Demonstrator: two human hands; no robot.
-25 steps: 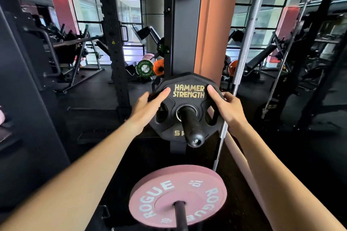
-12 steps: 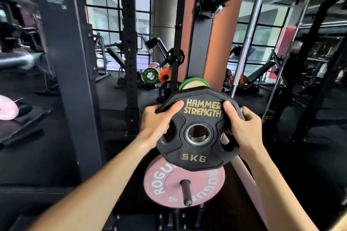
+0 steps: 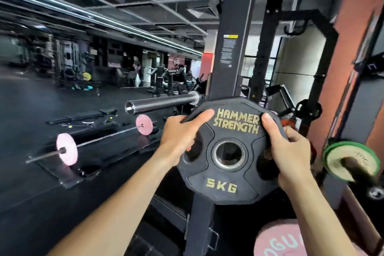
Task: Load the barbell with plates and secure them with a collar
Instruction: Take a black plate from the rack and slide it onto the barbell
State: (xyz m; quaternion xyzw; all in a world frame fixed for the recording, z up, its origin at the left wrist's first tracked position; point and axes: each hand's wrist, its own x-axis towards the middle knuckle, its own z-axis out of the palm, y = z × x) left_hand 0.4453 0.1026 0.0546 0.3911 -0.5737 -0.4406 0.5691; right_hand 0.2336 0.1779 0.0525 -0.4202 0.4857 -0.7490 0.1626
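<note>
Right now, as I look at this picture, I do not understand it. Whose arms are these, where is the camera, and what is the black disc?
The camera sits on a person's head and looks forward and down, so the two bare arms are that person's own. The left hand and the right hand grip a black Hammer Strength 5 kg plate, a weight with a centre hole, in front of a black rack upright. Left of the plate, a bare steel barbell sleeve sticks out; the plate's hole would slide onto it. On the floor lies another barbell with pink plates.
</note>
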